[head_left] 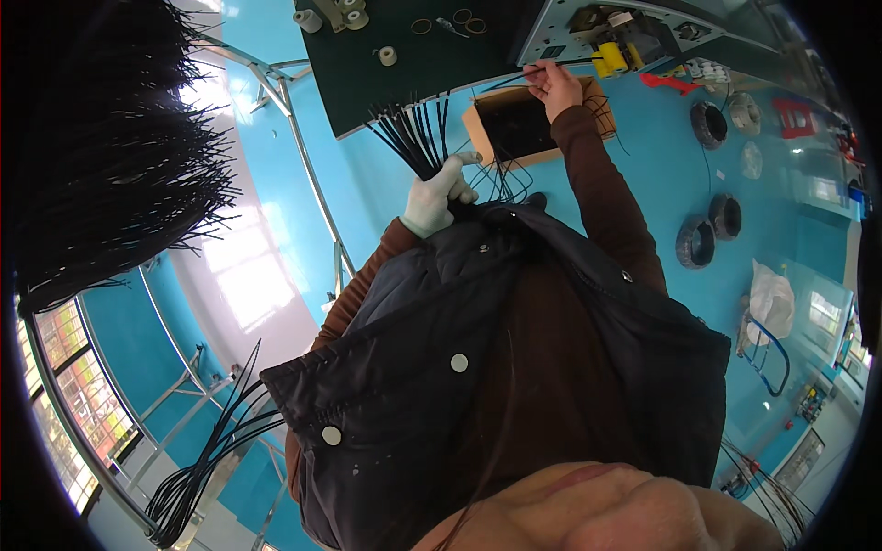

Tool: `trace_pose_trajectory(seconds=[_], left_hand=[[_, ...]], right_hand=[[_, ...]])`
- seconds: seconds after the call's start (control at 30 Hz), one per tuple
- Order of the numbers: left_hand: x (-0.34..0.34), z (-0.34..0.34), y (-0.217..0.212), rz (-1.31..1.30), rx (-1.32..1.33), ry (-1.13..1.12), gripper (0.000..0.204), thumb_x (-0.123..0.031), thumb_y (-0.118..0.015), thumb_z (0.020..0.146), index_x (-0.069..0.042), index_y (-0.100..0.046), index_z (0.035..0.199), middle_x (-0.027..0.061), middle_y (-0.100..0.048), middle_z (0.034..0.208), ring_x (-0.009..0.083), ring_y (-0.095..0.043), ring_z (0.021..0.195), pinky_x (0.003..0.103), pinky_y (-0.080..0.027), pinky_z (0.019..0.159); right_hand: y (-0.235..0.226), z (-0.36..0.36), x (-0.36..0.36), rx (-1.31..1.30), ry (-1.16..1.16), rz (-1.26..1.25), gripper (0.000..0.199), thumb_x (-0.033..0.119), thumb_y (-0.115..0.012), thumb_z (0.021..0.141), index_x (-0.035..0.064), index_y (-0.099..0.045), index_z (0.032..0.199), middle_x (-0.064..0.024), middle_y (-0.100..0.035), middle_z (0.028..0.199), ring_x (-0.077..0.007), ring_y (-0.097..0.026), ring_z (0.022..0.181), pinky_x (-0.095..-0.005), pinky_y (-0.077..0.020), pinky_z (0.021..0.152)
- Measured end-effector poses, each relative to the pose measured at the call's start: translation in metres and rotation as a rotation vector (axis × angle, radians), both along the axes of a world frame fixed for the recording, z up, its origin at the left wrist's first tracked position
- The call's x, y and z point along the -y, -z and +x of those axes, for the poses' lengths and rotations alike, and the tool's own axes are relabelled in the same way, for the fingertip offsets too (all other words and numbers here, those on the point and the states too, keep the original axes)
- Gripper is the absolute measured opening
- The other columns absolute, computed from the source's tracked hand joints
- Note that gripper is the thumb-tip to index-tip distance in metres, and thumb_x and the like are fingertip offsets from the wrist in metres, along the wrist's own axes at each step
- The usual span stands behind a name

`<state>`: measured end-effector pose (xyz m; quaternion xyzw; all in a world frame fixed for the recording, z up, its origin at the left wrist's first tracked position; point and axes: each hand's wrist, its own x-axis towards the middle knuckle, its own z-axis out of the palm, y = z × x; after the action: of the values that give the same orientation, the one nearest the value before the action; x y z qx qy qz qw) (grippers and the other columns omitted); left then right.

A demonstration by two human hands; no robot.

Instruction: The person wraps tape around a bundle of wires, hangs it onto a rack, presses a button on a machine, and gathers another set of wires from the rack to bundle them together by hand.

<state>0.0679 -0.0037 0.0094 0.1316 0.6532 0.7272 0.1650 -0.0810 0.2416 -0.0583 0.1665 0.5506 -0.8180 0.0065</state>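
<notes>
My left hand [434, 197], in a white glove, is closed around a bundle of black cables [415, 138]. Their cut ends fan out up and away from me. My right hand [559, 92] is bare and reaches forward to the front of a grey machine [560, 35]. Thumb and fingers pinch a thin black cable [503, 83], which lies roughly level beside the machine's yellow part [612, 59]. Whether the cable touches that part I cannot tell. Beneath the right hand stands an open cardboard box [474, 130] with loops of black cable hanging over its edges.
A dark green table [354, 83] carries tape rolls [386, 57] and small rings. Thick black strands [138, 174] hang on a rack at left. Cable coils [696, 242] lie on the blue floor at right, near a red tool-like thing [669, 84].
</notes>
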Motion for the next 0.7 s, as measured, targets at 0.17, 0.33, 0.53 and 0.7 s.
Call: trace_pose_trajectory(seconds=[0.17, 0.33, 0.53, 0.7], left_hand=[[-0.002, -0.004, 0.003, 0.216, 0.328, -0.076, 0.027, -0.005, -0.035, 0.088, 0.004, -0.053, 0.106, -0.003, -0.027, 0.059, 0.0097, -0.035, 0.054, 0.028, -0.041, 0.062], [-0.002, -0.005, 0.007, 0.186, 0.27, -0.061, 0.028, -0.01, -0.034, 0.091, 0.004, -0.053, 0.105, -0.0028, -0.027, 0.058, 0.0099, -0.035, 0.054, 0.028, -0.04, 0.061], [0.004, -0.01, 0.018, 0.123, 0.115, 0.03, 0.031, 0.006, -0.037, 0.082, 0.003, -0.051, 0.11, -0.0023, -0.03, 0.06, 0.0096, -0.041, 0.057, 0.028, -0.047, 0.065], [0.004, -0.013, 0.012, -0.031, -0.047, 0.097, 0.054, 0.02, -0.039, 0.068, 0.001, -0.048, 0.117, -0.0002, -0.037, 0.062, 0.01, -0.047, 0.061, 0.026, -0.05, 0.068]], right_hand=[[0.002, 0.008, 0.012, -0.006, -0.017, -0.029, 0.021, 0.026, -0.045, 0.092, 0.007, -0.054, 0.094, -0.005, -0.064, 0.082, -0.0154, -0.061, 0.076, -0.0292, -0.0459, 0.068], [0.006, 0.018, 0.023, 0.025, -0.028, -0.023, 0.022, 0.025, -0.042, 0.093, 0.0058, -0.053, 0.097, -0.0071, -0.064, 0.08, -0.0159, -0.062, 0.073, -0.028, -0.0478, 0.062], [0.003, 0.026, 0.02, 0.01, 0.089, 0.053, 0.024, 0.023, -0.04, 0.093, 0.0025, -0.051, 0.101, -0.0098, -0.063, 0.079, -0.0169, -0.061, 0.067, -0.0284, -0.049, 0.06], [0.001, 0.039, 0.013, 0.002, 0.077, 0.121, 0.027, 0.024, -0.038, 0.094, 0.0011, -0.05, 0.1, -0.0109, -0.063, 0.078, -0.0177, -0.061, 0.065, -0.0276, -0.0489, 0.06]])
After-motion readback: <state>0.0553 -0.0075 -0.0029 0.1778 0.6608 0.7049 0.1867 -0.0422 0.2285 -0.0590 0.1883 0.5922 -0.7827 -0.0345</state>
